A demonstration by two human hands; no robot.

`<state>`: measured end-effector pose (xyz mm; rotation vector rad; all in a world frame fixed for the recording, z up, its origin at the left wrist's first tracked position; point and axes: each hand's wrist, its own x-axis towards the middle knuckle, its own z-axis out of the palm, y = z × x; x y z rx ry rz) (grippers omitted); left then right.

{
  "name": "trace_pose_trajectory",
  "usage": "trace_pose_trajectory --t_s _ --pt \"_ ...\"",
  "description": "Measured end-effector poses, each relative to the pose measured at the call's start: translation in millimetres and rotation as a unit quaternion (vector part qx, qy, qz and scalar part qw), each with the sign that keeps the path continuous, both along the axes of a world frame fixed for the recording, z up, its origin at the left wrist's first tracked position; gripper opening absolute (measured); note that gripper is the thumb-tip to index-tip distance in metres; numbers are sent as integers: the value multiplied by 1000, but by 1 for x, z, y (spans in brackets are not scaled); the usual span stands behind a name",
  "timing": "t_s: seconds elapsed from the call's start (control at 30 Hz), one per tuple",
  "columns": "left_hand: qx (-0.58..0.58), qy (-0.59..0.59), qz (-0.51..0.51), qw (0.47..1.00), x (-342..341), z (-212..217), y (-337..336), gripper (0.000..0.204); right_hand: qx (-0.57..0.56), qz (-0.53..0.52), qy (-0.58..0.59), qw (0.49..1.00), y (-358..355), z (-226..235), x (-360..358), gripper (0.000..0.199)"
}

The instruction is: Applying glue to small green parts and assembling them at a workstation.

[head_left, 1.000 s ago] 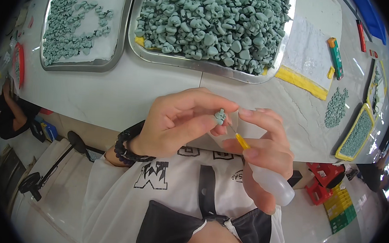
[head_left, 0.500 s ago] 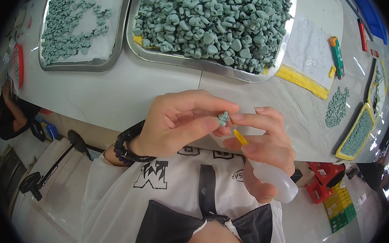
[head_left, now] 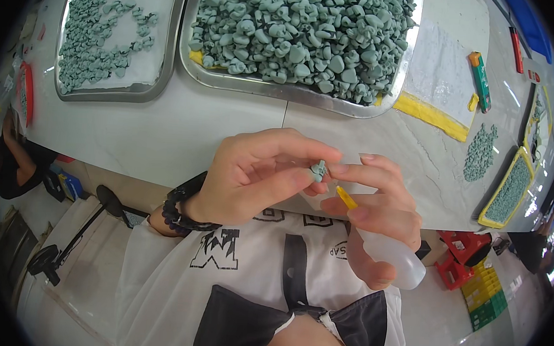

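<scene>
Between the thumb and fingers of my left hand (head_left: pixel 255 171) is a small grey-green moulded piece (head_left: pixel 318 170), its exact kind too small to make out. My right hand (head_left: pixel 382 211) is wrapped round a translucent white squeeze bottle (head_left: pixel 401 263) with a yellow nozzle (head_left: pixel 346 197). The nozzle points up toward the piece, a little apart from it. My right index fingertip is at the piece's right side. Part of the bottle is hidden behind my fingers.
A metal tray (head_left: pixel 282 96) heaped with similar grey-green pieces stands ahead; another tray (head_left: pixel 114 94) with fewer is at left. A small pile of tiny pieces (head_left: pixel 480 152), a yellow-rimmed tray (head_left: pixel 507 187) and a green-orange utility knife (head_left: pixel 480 82) lie right. Someone's arm shows far left.
My right hand and the bottle have shifted very slightly right, drawing the nozzle a little away from the piece. My left hand has stayed nearly still.
</scene>
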<state>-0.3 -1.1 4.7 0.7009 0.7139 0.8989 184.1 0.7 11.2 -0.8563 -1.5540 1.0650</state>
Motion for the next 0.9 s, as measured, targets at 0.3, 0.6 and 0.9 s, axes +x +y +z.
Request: trace_pose_trajectory --t_s 0.3,0.6,0.9 --pt "-11 -15 3 1000 0 1 0 28 8 4 8 1000 0 0 1 62" --pt "-4 -25 -1 1000 1 0 1 28 12 7 -4 1000 1 -2 4 60" --pt "-12 -7 0 1000 -3 -2 -3 29 14 -119 -22 993 1 0 21 37"
